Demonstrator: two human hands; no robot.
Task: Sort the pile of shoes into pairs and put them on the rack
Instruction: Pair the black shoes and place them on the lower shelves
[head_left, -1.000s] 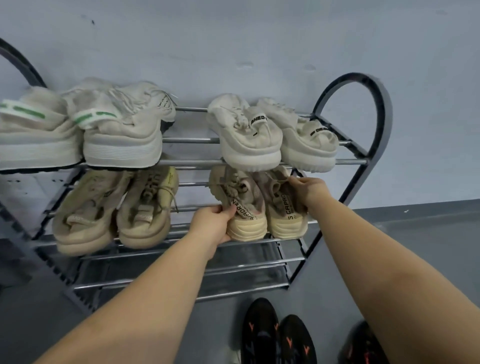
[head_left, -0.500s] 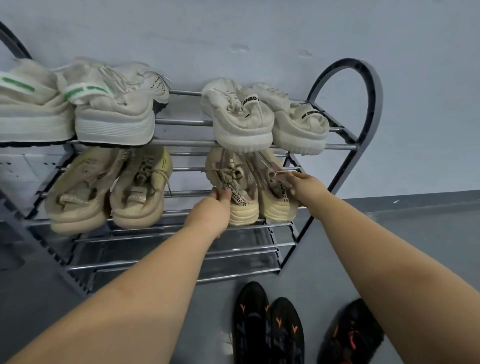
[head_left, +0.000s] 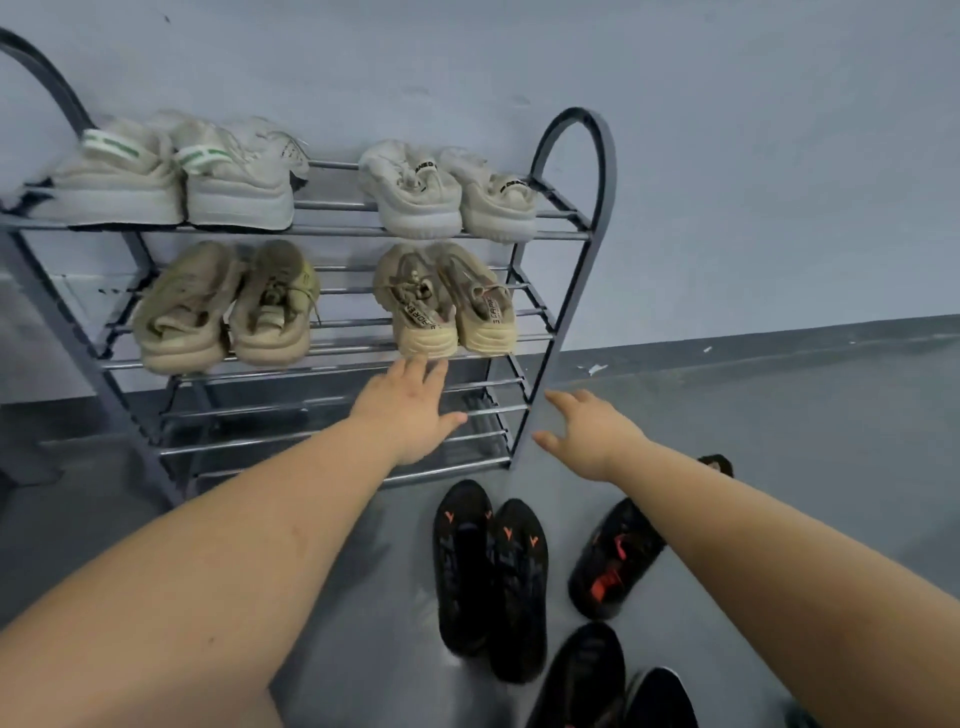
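Both hands are released, holding nothing: left hand (head_left: 410, 410) before the rack (head_left: 597, 218), right hand (head_left: 589, 434) off its end post. The black pair (head_left: 491, 577) lies on the floor at six o'clock, long axes probably twelve-to-six, roughly midway between them.

Four pale pairs sit heels-out on the rack (head_left: 576, 236)'s upper two shelves; black shoes (head_left: 491, 577) lie on the floor.
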